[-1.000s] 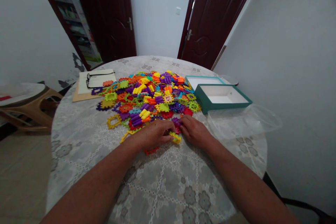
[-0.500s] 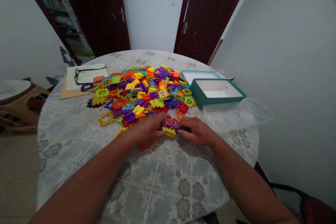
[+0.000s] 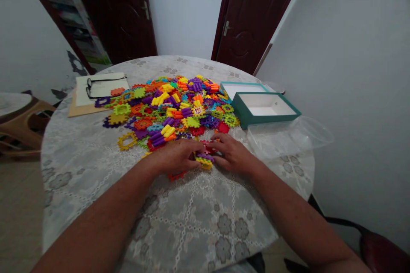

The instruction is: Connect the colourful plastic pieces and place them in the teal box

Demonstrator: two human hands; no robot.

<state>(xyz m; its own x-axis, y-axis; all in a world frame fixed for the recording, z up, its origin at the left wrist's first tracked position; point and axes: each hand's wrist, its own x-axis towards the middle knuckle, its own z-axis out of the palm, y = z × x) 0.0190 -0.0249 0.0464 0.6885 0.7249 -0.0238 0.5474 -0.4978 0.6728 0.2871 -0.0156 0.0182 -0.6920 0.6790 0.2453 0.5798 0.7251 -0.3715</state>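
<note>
Between my two hands is a small cluster of joined plastic building pieces (image 3: 205, 162), yellow and purple in front with red behind. My left hand (image 3: 181, 155) grips its left side, thumb in front and fingers bent behind. From the right, my right hand (image 3: 232, 153) has its thumb and fingers closed on the cluster, with some fingertips over the red part. My fingers hide much of it. Just beyond lies a heap of toothed plastic pieces (image 3: 194, 122) in many colours. An orange-red toothed frame (image 3: 177, 175) lies under my left wrist.
A green box (image 3: 265, 120) with a white inside stands right of the heap, its lid (image 3: 245, 87) behind it. In front lies a clear plastic bag (image 3: 285, 138). Black glasses (image 3: 89, 87) rest on papers (image 3: 80, 98) at the left. A patterned cloth covers the round table (image 3: 192, 226).
My right fingers have shifted up and over the top of the cluster, which now sits slightly lower and more tilted. The view has dipped slightly.
</note>
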